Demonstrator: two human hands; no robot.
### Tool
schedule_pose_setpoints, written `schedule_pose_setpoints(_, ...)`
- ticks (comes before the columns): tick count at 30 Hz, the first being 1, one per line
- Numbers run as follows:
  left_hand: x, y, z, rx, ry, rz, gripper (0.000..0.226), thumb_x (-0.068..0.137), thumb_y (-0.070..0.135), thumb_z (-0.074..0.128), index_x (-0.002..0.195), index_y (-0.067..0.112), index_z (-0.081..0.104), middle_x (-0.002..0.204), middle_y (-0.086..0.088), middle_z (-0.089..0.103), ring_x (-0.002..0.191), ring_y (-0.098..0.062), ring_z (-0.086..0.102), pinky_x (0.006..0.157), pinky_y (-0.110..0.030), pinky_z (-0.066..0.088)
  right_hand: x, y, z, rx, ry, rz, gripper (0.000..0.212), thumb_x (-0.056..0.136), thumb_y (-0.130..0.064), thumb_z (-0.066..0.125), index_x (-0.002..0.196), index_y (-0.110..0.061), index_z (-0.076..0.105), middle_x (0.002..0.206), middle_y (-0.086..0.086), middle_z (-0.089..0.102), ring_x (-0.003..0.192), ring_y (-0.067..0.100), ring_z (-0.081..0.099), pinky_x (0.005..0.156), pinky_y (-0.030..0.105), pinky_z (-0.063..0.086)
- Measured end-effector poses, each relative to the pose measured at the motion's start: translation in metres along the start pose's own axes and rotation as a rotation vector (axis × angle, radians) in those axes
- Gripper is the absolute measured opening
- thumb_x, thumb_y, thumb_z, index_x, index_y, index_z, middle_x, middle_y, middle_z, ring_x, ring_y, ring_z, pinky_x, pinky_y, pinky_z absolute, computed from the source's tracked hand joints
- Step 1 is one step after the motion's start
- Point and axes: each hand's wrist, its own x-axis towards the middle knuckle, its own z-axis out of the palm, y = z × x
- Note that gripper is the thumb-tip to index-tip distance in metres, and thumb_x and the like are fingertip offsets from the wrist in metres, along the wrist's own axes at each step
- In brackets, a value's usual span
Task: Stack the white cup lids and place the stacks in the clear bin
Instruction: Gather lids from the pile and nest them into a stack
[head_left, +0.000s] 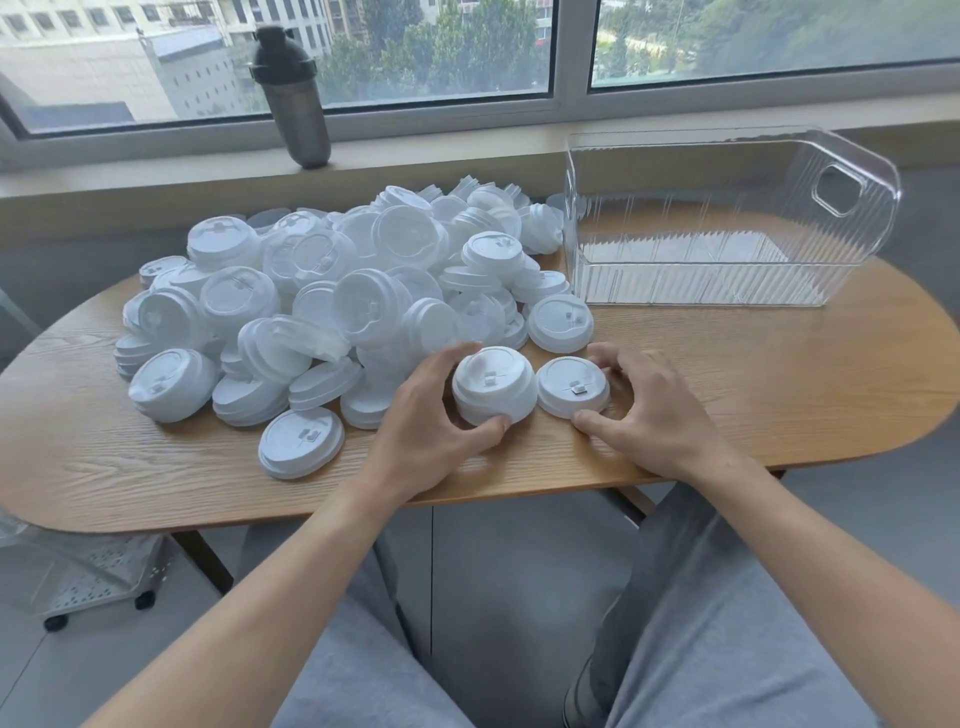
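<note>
A big heap of white cup lids (332, 291) covers the left and middle of the wooden table (779, 379). In front of the heap my left hand (426, 431) grips a short stack of lids (493, 384), thumb at its near side and fingers at its far left. Right beside that stack lies a single lid (571, 387). My right hand (654, 410) curls around this lid, thumb touching its near edge and fingers at its far right edge. The clear bin (727, 280) stands at the back right with nothing inside it.
A dark shaker bottle (293, 98) stands on the window sill behind the heap. Loose lids (301, 441) lie near the table's front edge. A perforated white cart on wheels (93, 571) sits on the floor to the left. My legs are under the table.
</note>
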Motion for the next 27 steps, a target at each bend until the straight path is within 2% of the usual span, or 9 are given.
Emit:
schedule_pose_setpoints(2, 0.000, 0.002, -0.001, -0.032, 0.017, 0.000, 0.072, 0.073, 0.030, 0.090, 0.136, 0.031, 0.056, 0.125, 0.016, 0.064, 0.115, -0.003, 0.059, 0.097, -0.019, 0.048, -0.001, 0.000, 0.000, -0.003, -0.008, -0.012, 0.074, 0.072, -0.047, 0.081, 0.137, -0.027, 0.054, 0.117, -0.019, 0.058, 0.110, 0.002, 0.041, 0.106, 0.036, 0.039)
schedule_pose_setpoints(7, 0.003, 0.005, 0.002, -0.071, 0.037, 0.002, 0.070, 0.073, 0.031, 0.091, 0.134, 0.032, 0.057, 0.121, 0.013, 0.066, 0.111, -0.007, 0.062, 0.095, -0.026, 0.052, -0.002, -0.001, 0.000, 0.002, -0.053, -0.035, 0.086, 0.065, -0.067, 0.076, 0.138, -0.028, 0.053, 0.115, -0.027, 0.060, 0.110, 0.002, 0.044, 0.102, 0.035, 0.043)
schedule_pose_setpoints(11, 0.010, 0.011, 0.015, -0.081, 0.028, 0.040, 0.070, 0.072, 0.033, 0.091, 0.133, 0.031, 0.058, 0.123, 0.012, 0.066, 0.112, -0.009, 0.063, 0.096, -0.033, 0.054, -0.001, -0.002, 0.001, 0.000, -0.052, -0.048, 0.088, 0.064, -0.070, 0.080, 0.137, -0.027, 0.055, 0.112, -0.028, 0.060, 0.110, 0.004, 0.046, 0.102, 0.032, 0.043)
schedule_pose_setpoints(14, 0.014, 0.014, 0.026, -0.084, 0.005, 0.058, 0.071, 0.071, 0.036, 0.090, 0.134, 0.032, 0.057, 0.126, 0.010, 0.064, 0.115, -0.011, 0.062, 0.095, -0.037, 0.056, -0.002, -0.001, 0.001, 0.006, -0.058, -0.055, 0.090, 0.063, -0.078, 0.073, 0.136, -0.028, 0.056, 0.112, -0.026, 0.062, 0.111, 0.005, 0.047, 0.101, 0.030, 0.044)
schedule_pose_setpoints(20, 0.019, 0.018, 0.033, -0.053, -0.017, 0.075, 0.069, 0.074, 0.033, 0.091, 0.134, 0.032, 0.057, 0.128, 0.011, 0.061, 0.116, -0.002, 0.057, 0.095, -0.022, 0.051, 0.001, 0.003, -0.003, 0.239, -0.051, 0.029, 0.057, 0.083, -0.042, 0.053, 0.138, -0.024, 0.055, 0.122, -0.016, 0.063, 0.115, 0.004, 0.055, 0.103, 0.028, 0.044)
schedule_pose_setpoints(23, 0.020, 0.019, 0.035, -0.047, -0.023, 0.080, 0.070, 0.074, 0.033, 0.091, 0.134, 0.032, 0.057, 0.128, 0.010, 0.060, 0.116, -0.001, 0.056, 0.095, -0.019, 0.050, 0.001, 0.001, -0.003, 0.263, -0.036, 0.035, 0.051, 0.091, -0.044, 0.046, 0.137, -0.025, 0.057, 0.121, -0.016, 0.064, 0.112, 0.000, 0.057, 0.099, 0.024, 0.045)
schedule_pose_setpoints(27, 0.022, 0.019, 0.039, -0.021, -0.032, 0.093, 0.071, 0.073, 0.039, 0.090, 0.135, 0.031, 0.056, 0.129, 0.010, 0.061, 0.115, -0.003, 0.057, 0.095, -0.023, 0.050, 0.001, 0.003, -0.002, 0.280, -0.025, 0.014, 0.053, 0.094, -0.058, 0.043, 0.138, -0.031, 0.057, 0.121, -0.015, 0.065, 0.112, 0.002, 0.059, 0.097, 0.023, 0.045)
